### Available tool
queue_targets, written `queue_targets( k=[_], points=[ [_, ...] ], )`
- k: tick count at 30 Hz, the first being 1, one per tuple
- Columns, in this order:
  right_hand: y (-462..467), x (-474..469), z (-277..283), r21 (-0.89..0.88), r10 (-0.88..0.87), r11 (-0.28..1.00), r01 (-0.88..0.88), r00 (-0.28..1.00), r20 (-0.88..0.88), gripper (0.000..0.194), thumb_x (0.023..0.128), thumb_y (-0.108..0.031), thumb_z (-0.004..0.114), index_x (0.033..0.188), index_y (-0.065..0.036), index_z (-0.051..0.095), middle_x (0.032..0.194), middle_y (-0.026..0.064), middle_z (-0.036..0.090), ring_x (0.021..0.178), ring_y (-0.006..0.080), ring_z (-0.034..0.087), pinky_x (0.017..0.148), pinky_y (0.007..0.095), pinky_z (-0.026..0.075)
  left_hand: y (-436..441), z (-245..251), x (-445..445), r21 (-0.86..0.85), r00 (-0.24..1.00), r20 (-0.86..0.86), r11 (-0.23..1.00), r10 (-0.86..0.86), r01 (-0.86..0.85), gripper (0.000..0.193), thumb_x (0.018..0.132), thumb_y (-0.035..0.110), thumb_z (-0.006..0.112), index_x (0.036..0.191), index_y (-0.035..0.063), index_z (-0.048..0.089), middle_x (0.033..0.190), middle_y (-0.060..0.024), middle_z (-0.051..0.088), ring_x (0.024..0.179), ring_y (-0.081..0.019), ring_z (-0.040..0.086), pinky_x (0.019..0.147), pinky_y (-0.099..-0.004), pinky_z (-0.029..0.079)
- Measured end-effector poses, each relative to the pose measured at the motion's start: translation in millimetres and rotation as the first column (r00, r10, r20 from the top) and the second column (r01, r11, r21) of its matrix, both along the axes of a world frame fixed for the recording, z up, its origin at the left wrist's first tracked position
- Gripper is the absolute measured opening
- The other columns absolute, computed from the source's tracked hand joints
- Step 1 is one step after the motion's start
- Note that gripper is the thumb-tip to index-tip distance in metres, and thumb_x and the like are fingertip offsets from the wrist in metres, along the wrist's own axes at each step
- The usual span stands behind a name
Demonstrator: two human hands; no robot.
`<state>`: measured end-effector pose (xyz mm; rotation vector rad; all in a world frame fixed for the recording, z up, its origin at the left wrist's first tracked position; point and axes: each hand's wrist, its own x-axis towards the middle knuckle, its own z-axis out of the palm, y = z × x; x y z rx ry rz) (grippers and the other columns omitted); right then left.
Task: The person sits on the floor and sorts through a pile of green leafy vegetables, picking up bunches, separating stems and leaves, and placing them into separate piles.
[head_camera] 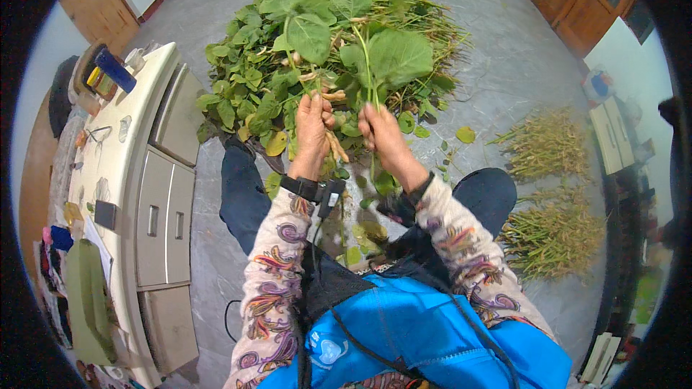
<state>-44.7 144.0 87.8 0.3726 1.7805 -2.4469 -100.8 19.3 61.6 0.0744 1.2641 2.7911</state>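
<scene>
My left hand (312, 132) grips a bean plant stem (292, 59) with broad green leaves; tan pods (336, 146) hang beside the fingers. In my right hand (386, 132) is another leafy green stem (370, 70), held upright with a large leaf (403, 56) to its right. Both hands are close together above the floor between my knees. Just beyond them lies a big heap of bean plants (235, 78), leafy on the left and with bare stalks showing on the right. The stems inside my fists are hidden.
Two bundles of stripped-looking stalks (546, 143) (551, 235) lie on the grey floor (503, 70) at right. A cream cabinet (162, 216) with clutter on top stands at left. Loose leaves (465, 134) are scattered near my feet. A blue apron (421, 324) covers my lap.
</scene>
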Motion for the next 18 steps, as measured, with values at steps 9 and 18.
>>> queue_targets(
  k=[9, 18],
  points=[
    [1, -24, 26, 0.227, -0.129, 0.923, 0.310, 0.807, -0.577, 0.023, 0.083, -0.025, 0.054, 0.093, -0.005, 0.052, 0.069, -0.0021, 0.050, 0.056, 0.0056, 0.043, 0.049, 0.0193, 0.035, 25, 0, 18, -0.461, 0.963, -0.269, 0.876, 0.017, -0.144, 0.046, 0.086, 0.003, 0.038, 0.130, 0.0103, 0.030, 0.094, -0.0056, 0.053, 0.065, -0.0080, 0.048, 0.059, -0.0221, 0.047],
    [4, -44, 27, 0.290, -0.029, 0.945, 0.151, 0.923, -0.383, 0.023, 0.078, -0.024, 0.059, 0.085, -0.003, 0.056, 0.072, 0.0003, 0.053, 0.064, 0.0090, 0.047, 0.056, 0.0241, 0.037, 23, -1, 29, -0.612, 0.945, -0.327, 0.765, -0.010, -0.204, 0.048, 0.083, -0.002, 0.037, 0.129, 0.0109, 0.033, 0.099, -0.0091, 0.051, 0.086, -0.0162, 0.050, 0.074, -0.0296, 0.042]
  ],
)
